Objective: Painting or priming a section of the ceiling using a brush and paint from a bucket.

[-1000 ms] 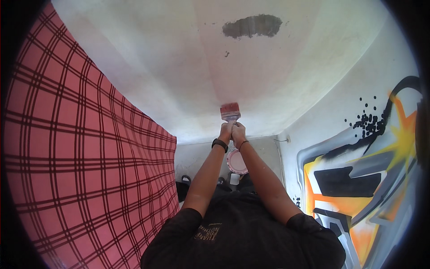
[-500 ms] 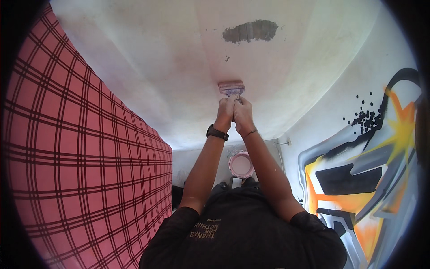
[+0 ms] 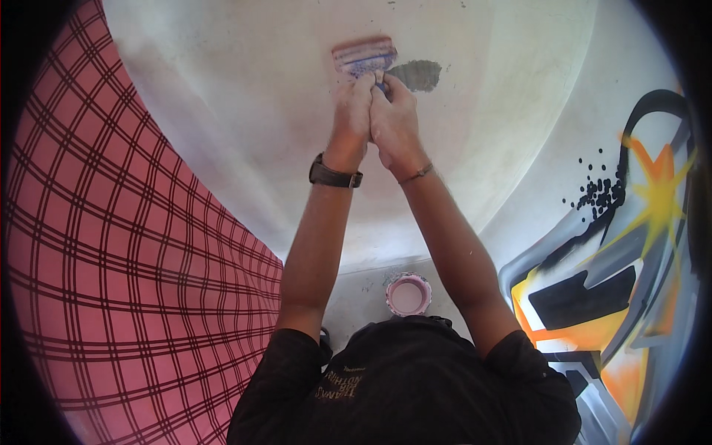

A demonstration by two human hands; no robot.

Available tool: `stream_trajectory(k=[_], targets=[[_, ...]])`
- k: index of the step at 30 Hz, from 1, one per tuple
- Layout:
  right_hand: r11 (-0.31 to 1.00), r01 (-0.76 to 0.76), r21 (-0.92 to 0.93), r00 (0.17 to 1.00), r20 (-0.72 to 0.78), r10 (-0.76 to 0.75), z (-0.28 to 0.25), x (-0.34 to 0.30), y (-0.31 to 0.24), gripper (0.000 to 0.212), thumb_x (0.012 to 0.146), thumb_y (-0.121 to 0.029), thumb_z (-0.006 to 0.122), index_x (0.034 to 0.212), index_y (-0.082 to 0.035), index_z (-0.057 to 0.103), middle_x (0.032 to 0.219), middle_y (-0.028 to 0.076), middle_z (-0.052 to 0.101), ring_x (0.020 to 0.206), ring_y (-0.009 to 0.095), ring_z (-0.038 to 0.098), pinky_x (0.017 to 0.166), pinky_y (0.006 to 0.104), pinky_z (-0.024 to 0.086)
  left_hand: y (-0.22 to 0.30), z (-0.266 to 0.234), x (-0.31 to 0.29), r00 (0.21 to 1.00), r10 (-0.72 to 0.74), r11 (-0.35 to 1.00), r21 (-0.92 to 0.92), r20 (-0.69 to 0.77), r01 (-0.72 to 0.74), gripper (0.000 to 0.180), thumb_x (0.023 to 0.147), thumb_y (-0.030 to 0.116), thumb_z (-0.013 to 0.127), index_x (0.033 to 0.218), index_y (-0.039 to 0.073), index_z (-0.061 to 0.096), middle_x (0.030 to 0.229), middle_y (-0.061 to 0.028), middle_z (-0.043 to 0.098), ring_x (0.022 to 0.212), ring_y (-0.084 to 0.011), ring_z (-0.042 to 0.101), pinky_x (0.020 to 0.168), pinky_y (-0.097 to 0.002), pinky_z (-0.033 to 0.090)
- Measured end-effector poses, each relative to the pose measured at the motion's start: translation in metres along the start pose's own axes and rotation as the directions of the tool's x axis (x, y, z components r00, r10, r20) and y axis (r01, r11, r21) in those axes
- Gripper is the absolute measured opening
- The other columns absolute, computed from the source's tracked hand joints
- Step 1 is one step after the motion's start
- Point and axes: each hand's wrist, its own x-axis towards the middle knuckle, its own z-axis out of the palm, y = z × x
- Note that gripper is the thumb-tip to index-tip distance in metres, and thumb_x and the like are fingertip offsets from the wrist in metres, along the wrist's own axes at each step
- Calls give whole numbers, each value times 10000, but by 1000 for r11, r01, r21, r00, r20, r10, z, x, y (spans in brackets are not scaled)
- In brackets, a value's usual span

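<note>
Meanwhile, compared with the earlier frames, both arms reach further up and the wide paintbrush (image 3: 363,56) now sits right beside the dark grey patch (image 3: 415,74) on the white surface (image 3: 222,89), where half a second ago it was well short of it and the patch lay clear above the hands. The left hand (image 3: 353,115) and the right hand (image 3: 393,119) are pressed together, touching, with the fingers of both curled shut around the brush's handle; the bristle end points away from the person, its tip against the white surface. One brush is in view, two hands, one dark wristwatch (image 3: 335,176) on the left wrist and one thin bracelet (image 3: 417,174) on the right. One container shows: a round paint tub (image 3: 408,295), seen from above between the forearms just above the person's dark shirt (image 3: 400,386), holding pale pink paint, with pink smeared on its rim. At the left edge hangs a red-pink surface crossed by dark plaid lines (image 3: 133,282); at the right edge is a mural (image 3: 593,297) in orange, yellow, black and grey, with a scatter of black dots.
</note>
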Motion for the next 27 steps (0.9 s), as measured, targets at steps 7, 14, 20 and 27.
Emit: stream_trajectory(k=[7, 14, 20, 27], targets=[[984, 177, 16, 984, 15, -177, 0, 31, -59, 241, 913, -111, 500, 1023, 81, 596, 825, 143, 656, 748, 169, 581, 696, 325, 478, 37, 38, 50, 993, 115, 993, -29, -12, -115, 330, 939, 248, 499, 837, -17, 667, 762, -60, 633, 693, -119, 578, 632, -267, 470], [993, 30, 114, 999, 13, -32, -38, 56, -27, 261, 943, -135, 522, 1104, 55, 599, 884, 86, 653, 801, 117, 574, 714, 268, 479, -15, 56, 65, 999, 25, 1000, -12, -48, -26, 338, 935, 236, 500, 817, -39, 658, 742, -57, 635, 690, -122, 575, 629, -288, 463], [990, -10, 140, 1000, 16, 7, -68, 18, 37, 260, 969, -96, 498, 1172, 49, 570, 979, 78, 634, 887, 98, 552, 756, 243, 472, -81, 42, 14, 997, 6, 999, 54, -75, -2, 350, 983, 230, 475, 799, -23, 633, 718, -17, 590, 685, -83, 517, 608, -274, 432], [981, -190, -37, 982, -28, 189, -120, -58, 123, 295, 973, -90, 489, 1226, 53, 542, 1029, 95, 632, 948, 121, 564, 813, 261, 475, -174, 26, -82, 935, -290, 957, -44, -204, 287, 338, 1006, 229, 458, 835, -7, 629, 769, 12, 576, 708, -62, 493, 609, -252, 422]])
